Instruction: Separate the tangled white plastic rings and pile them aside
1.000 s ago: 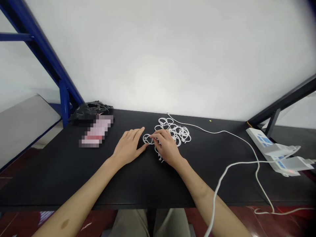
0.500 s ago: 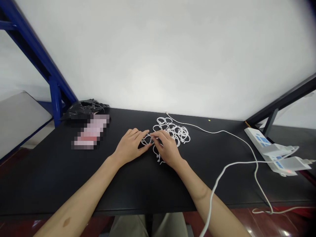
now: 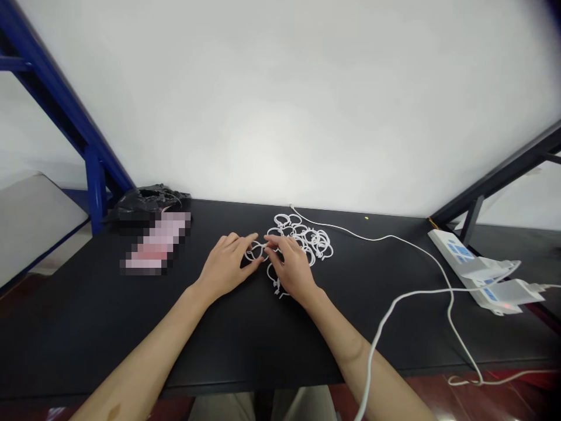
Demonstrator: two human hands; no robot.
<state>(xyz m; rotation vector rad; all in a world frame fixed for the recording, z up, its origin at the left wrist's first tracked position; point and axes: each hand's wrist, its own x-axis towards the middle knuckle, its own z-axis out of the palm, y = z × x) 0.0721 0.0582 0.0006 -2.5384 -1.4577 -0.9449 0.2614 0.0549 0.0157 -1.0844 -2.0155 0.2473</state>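
Observation:
Both my hands rest on a black table (image 3: 87, 316) at a pile of white plastic rings (image 3: 313, 240). My left hand (image 3: 225, 266) has its fingers curled, thumb and fingertips closed on one white ring (image 3: 254, 252) at the pile's left edge. My right hand (image 3: 289, 266) lies over the pile's near side, and its fingertips pinch the same ring from the right. Part of the pile is hidden under my right hand.
A crumpled black bag (image 3: 149, 199) and a pink blurred packet (image 3: 155, 242) lie at the back left. A white cable (image 3: 394, 237) runs from the rings to white power strips (image 3: 482, 272) at the right. Blue metal frame (image 3: 94, 175) stands at the left.
My left fingers have curled from lying flat beside the ring to closing on it. Both hands have stayed at the pile's left edge; the view shifted slightly.

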